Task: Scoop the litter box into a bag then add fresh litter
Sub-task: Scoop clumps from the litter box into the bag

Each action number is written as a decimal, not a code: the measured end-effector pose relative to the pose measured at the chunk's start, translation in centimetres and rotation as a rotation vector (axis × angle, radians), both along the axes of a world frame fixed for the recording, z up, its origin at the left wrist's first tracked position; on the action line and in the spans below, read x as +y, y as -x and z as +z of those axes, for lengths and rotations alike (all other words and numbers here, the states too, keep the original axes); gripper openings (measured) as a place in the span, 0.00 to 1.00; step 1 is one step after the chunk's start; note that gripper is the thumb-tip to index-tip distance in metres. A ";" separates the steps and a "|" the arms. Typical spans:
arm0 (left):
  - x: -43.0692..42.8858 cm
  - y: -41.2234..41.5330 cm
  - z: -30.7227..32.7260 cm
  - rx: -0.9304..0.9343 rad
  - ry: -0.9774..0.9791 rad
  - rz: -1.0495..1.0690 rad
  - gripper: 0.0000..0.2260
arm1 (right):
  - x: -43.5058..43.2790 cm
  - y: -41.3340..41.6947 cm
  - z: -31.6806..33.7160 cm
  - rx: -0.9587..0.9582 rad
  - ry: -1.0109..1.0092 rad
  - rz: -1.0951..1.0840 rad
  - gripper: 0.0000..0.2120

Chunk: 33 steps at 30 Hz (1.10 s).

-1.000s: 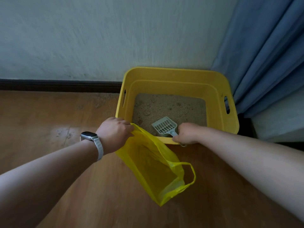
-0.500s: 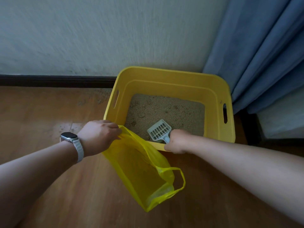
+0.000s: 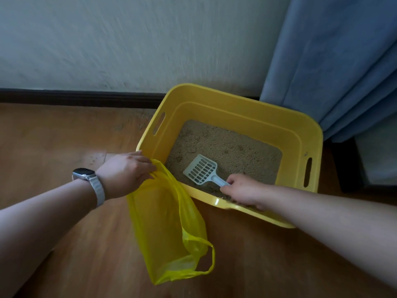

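A yellow litter box [image 3: 240, 108] stands on the wooden floor against the wall, with tan litter [image 3: 232, 147] spread over its bottom. My right hand [image 3: 245, 191] reaches over the near rim and grips the handle of a pale slotted scoop [image 3: 200, 169], whose head lies on the litter near the front. My left hand [image 3: 126, 171], a watch on its wrist, holds one handle of a yellow plastic bag [image 3: 167, 229] just outside the box's front left corner. The bag hangs down to the floor, its other handle loose at the lower right.
A blue curtain [image 3: 339, 67] hangs to the right of the box, touching its far right corner. A dark skirting board [image 3: 75, 97] runs along the pale wall. Some scattered grains lie on the wooden floor [image 3: 64, 134] left of the box.
My right hand has pushed further into the box with the scoop, whose head now lies deeper on the litter. The view has swung left and down. My left hand still holds the bag.
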State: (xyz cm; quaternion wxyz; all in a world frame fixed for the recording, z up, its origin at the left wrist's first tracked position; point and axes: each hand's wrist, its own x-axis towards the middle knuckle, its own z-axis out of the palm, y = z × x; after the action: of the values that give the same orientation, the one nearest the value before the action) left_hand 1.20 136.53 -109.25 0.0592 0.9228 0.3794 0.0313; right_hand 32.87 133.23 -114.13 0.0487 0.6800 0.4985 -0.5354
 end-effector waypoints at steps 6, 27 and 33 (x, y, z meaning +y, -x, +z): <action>-0.2 -0.4 0.3 -0.021 -0.010 0.047 0.07 | 0.5 0.1 -1.7 -0.097 -0.125 0.090 0.09; 0.0 -0.3 0.1 -0.032 -0.029 0.039 0.07 | 4.6 -11.8 6.8 -0.845 -0.135 0.911 0.08; 0.1 -0.2 -0.2 -0.039 -0.025 0.040 0.04 | 5.3 -10.0 5.1 -0.976 -0.091 1.128 0.13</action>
State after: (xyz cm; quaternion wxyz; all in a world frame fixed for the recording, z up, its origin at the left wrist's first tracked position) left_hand 1.35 136.62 -109.45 0.0544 0.9150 0.3960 0.0554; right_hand 42.82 138.58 -109.07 0.5034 0.4827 0.7152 -0.0452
